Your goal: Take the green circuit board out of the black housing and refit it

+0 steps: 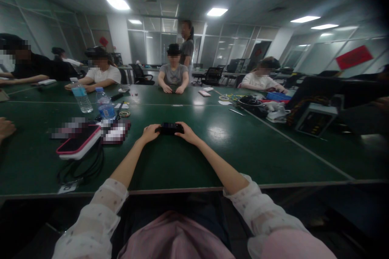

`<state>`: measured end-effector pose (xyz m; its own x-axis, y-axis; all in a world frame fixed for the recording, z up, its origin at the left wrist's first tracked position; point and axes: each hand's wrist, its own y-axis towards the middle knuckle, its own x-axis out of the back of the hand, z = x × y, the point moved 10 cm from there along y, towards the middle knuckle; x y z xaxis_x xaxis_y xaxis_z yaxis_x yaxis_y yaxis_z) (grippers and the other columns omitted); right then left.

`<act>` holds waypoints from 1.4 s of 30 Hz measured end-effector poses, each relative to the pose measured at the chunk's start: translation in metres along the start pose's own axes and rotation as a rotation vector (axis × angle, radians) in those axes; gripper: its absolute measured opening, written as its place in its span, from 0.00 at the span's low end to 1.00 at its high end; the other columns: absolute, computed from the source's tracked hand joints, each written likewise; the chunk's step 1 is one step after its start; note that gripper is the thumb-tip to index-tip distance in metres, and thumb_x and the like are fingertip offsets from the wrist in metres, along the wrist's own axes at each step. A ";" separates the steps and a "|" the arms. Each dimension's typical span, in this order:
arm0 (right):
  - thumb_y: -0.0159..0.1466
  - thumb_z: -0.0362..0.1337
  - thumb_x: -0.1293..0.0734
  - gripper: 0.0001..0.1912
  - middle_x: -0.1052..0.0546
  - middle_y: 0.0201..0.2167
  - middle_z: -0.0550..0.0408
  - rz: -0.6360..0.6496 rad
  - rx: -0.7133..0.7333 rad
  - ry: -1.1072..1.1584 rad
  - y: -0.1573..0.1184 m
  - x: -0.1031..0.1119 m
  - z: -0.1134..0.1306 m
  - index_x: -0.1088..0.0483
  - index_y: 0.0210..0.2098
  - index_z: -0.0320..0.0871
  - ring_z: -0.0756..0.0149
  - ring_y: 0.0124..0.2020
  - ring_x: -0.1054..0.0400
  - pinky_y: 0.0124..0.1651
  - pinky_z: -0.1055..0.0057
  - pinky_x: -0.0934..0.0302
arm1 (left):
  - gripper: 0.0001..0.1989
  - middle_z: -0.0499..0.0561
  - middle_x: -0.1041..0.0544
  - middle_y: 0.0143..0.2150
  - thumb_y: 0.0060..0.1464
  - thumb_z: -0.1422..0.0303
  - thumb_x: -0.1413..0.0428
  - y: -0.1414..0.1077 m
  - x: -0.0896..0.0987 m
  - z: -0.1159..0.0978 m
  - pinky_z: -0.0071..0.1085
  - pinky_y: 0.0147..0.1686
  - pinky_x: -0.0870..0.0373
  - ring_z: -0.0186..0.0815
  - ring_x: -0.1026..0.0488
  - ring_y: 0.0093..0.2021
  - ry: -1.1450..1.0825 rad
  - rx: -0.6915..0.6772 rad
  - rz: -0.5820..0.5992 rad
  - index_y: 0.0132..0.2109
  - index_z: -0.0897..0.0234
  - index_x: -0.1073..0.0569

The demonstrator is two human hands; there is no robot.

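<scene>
Between my two hands is a small black device [169,128] with a dark, flat face, resting on or just above the green tabletop [179,166]; its exact kind is hard to make out. My left hand [151,132] is closed around its left end. Its right end is gripped by my right hand [186,131], with the thumb along the near top edge. Both forearms stretch forward over the table. To the left of my left hand lie a phone in a pink case [79,141] and black cables [91,166].
Two water bottles [81,97] [105,106] and a tape roll [124,114] stand or lie on the left. Toward the right are tangled cables [251,102], a blue tray [277,96] and a metal-cased power supply [316,119]. Several people sit around the table; another person [187,44] stands behind.
</scene>
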<state>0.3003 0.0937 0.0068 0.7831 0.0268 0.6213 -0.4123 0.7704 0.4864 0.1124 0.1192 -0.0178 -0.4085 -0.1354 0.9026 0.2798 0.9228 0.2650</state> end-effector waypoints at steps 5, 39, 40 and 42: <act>0.56 0.34 0.29 0.29 0.31 0.53 0.47 -0.007 -0.001 0.007 0.000 0.000 0.000 0.38 0.56 0.44 0.58 0.55 0.36 0.59 0.56 0.43 | 0.21 0.49 0.29 0.60 0.57 0.69 0.48 -0.001 0.001 -0.002 0.41 0.59 0.41 0.41 0.35 0.60 0.007 -0.012 -0.002 0.58 0.55 0.31; 0.55 0.39 0.29 0.27 0.28 0.48 0.49 -0.136 -0.083 0.129 0.002 0.012 -0.002 0.37 0.52 0.44 0.59 0.50 0.32 0.55 0.58 0.38 | 0.20 0.49 0.29 0.59 0.59 0.69 0.49 0.000 0.000 0.002 0.40 0.58 0.39 0.41 0.35 0.60 0.040 0.007 -0.023 0.58 0.54 0.31; 0.55 0.40 0.29 0.27 0.28 0.48 0.49 -0.148 -0.090 0.145 0.003 0.014 -0.005 0.37 0.53 0.44 0.59 0.50 0.32 0.55 0.58 0.38 | 0.20 0.49 0.29 0.59 0.59 0.69 0.49 0.000 0.000 0.001 0.40 0.58 0.39 0.41 0.35 0.60 0.039 -0.003 -0.024 0.58 0.54 0.31; 0.55 0.42 0.29 0.28 0.28 0.48 0.49 -0.171 -0.112 0.187 0.004 0.016 -0.013 0.37 0.53 0.44 0.59 0.50 0.31 0.54 0.58 0.37 | 0.20 0.48 0.29 0.60 0.59 0.68 0.49 -0.001 0.000 0.000 0.40 0.58 0.39 0.40 0.35 0.60 0.034 -0.018 -0.020 0.58 0.53 0.31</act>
<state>0.3172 0.1053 0.0112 0.9135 -0.0007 0.4068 -0.2208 0.8389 0.4974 0.1122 0.1180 -0.0176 -0.3846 -0.1664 0.9080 0.2876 0.9131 0.2891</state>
